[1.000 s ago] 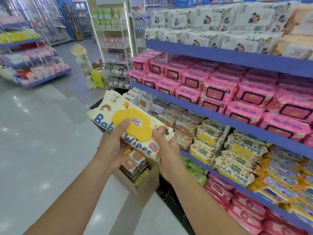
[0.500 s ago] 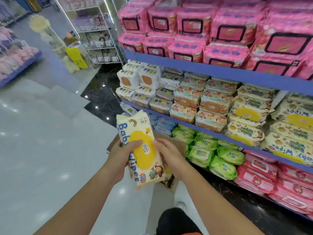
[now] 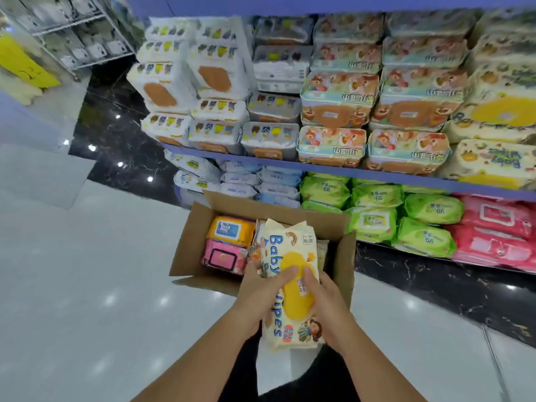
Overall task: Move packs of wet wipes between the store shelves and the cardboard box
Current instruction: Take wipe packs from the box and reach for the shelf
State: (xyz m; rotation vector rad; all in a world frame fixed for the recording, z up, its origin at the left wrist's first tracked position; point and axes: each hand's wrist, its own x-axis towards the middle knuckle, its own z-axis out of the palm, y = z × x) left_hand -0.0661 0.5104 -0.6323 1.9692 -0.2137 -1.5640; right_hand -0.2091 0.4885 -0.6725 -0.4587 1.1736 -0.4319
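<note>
Hands hold one pack of baby wipes (image 3: 294, 303): the left hand (image 3: 258, 291) is on one long side and the right hand (image 3: 329, 309) is on the other. Each grip is closed round the pack, with fingers curled over its edges and fingertips on the yellow lid. The pack stands on end, tipped a little, just above the near part of the cardboard box (image 3: 190, 245). The box sits on the floor (image 3: 87, 285) in front of the store shelves (image 3: 348, 171).

The step looks like putting this pack into the box. An orange pack (image 3: 230, 230) and a pink pack (image 3: 223, 256) fill the left side, so the free spot is likely more to the right. The held pack hides that spot, so I cannot tell how big it is. It seems best to go down slowly and straight. Both hands should stay on until the bottom touches, and then the fingers can slide out. The box wall is close to the right hand, so that hand may bump it.

The pack is a soft, puffy bag of shiny plastic. It will squash a bit when squeezed, and it could slip. Its top edge is flat and wavy. The lid is a smooth yellow oval and looks harder than the bag. The box is stiff brown card with its flaps open. The floor is smooth and shiny.
</note>
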